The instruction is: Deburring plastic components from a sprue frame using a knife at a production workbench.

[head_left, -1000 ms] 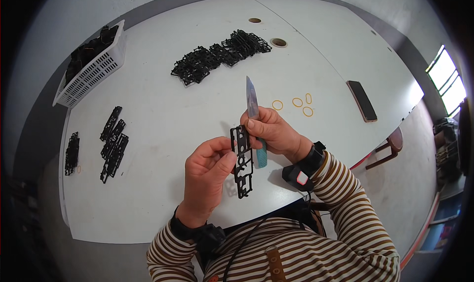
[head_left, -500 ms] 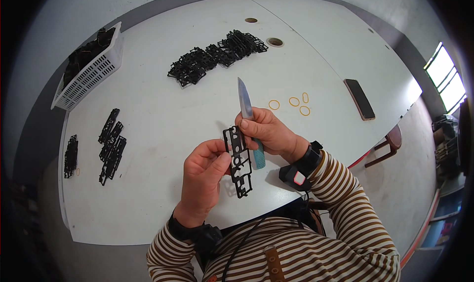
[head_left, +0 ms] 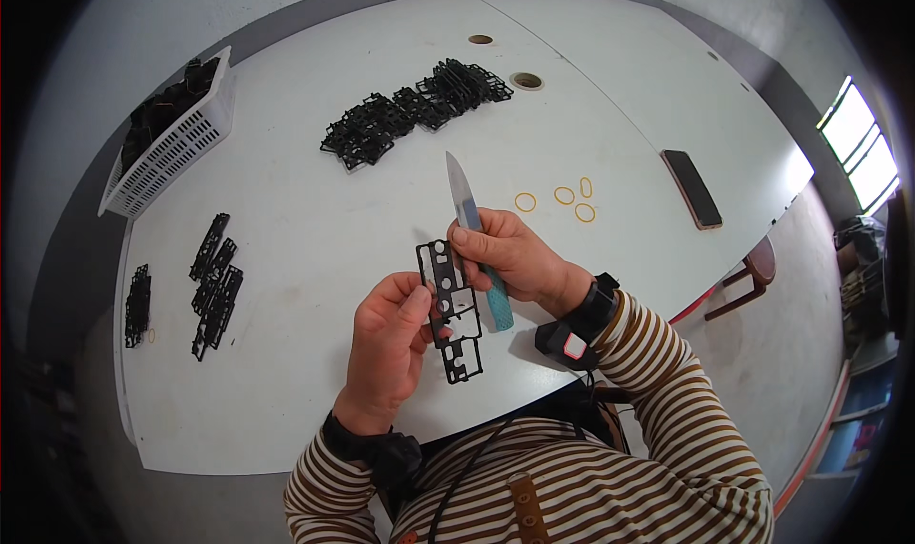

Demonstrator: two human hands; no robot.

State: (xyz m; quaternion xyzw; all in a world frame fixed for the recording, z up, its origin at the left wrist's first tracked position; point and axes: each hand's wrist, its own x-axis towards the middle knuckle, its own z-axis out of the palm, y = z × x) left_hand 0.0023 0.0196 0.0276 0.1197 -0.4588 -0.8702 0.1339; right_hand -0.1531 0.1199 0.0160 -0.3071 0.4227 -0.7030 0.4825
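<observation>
My left hand (head_left: 389,325) pinches a flat black plastic frame (head_left: 442,308) by its left long edge, thumb on top. The frame has round holes and square openings and is held above the table's near side. My right hand (head_left: 518,255) is closed around a knife (head_left: 461,191) with a turquoise handle, its blade pointing up and away from me. The right fingers are beside the frame's upper right edge; whether they touch it is hard to tell. The knife's handle end sticks out below my right hand.
A large heap of black frames (head_left: 367,130) lies at the far middle. Smaller piles (head_left: 218,292) and a banded bundle (head_left: 138,306) are on the left, near a white basket (head_left: 181,149) of dark parts. Yellow rubber bands (head_left: 564,195) and a phone (head_left: 693,190) lie to the right.
The black frame has turned so its flat face shows more, and it has shifted slightly left. The knife's blade has tilted a little left. Both hands keep their hold.
</observation>
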